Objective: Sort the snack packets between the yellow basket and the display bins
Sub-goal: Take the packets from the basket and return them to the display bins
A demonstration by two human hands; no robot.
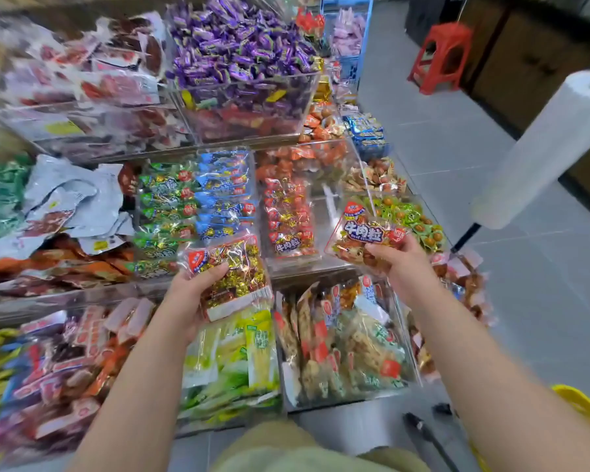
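While both packets are held up over the bins (pixel 242 80), seemingly to match each against the stock, the left hand (pixel 191 296) curls round a gold packet (pixel 232 267), thumb on top, and the right hand (pixel 404 264) grips a red-labelled packet (pixel 361 233) by its lower edge, near the bin (pixel 297 264) of like red packets, probably its home. The basket (pixel 579 407) is cut off at the lower right, its contents hidden; the left-side bins are blurred.
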